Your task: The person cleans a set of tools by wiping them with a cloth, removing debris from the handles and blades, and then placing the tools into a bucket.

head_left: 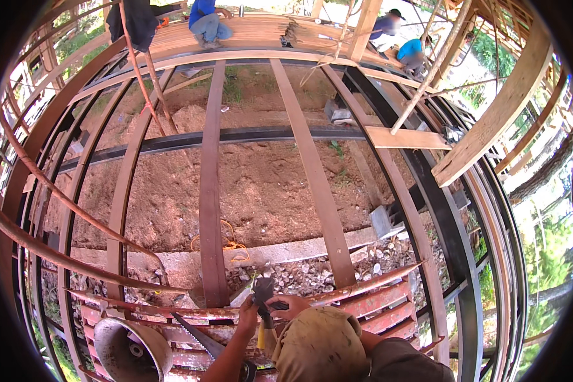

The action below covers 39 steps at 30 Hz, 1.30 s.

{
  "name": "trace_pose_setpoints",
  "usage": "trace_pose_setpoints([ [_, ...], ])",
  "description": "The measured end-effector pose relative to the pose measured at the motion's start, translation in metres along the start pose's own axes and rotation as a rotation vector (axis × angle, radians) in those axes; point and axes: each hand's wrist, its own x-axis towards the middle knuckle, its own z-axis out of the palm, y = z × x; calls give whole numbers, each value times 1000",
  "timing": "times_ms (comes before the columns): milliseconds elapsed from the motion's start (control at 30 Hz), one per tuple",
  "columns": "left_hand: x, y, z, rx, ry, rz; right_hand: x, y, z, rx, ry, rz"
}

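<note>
Just in front of me, at the bottom centre, my left hand (247,314) is closed around a dark, flat-ended object (262,290) held upright. From the other side, the fingers of my right hand (291,306) also grip it. Its exact kind is unclear. Below it shows a yellow, handle-like piece (261,336); I cannot tell whether the two are joined. Left of my left forearm lies a handsaw (199,336) with its toothed edge showing. A stained khaki cloth piece, perhaps a cap (321,347), hides part of my right arm.
A worn bucket (132,350) stands on red-painted slats (382,307) at lower left. Ahead, wooden joists (211,191) and a dark metal beam (254,134) span bare soil. An orange cord (234,245) lies below. Other people (207,25) crouch at the far side by boards.
</note>
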Motion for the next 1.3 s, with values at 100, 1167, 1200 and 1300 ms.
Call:
trace_pose_setpoints([
  [100,4,11,12,-27,-21,-132,-5,8,-15,200,-179,-48],
  [1167,11,12,-8,715,-308,102,6,-70,-13,-747,-41,-603],
  [1200,6,16,6,628,-271,113,7,-58,-18,-746,-26,-607],
  [1300,13,13,8,907,-300,147,23,-21,-32,-457,50,-614],
])
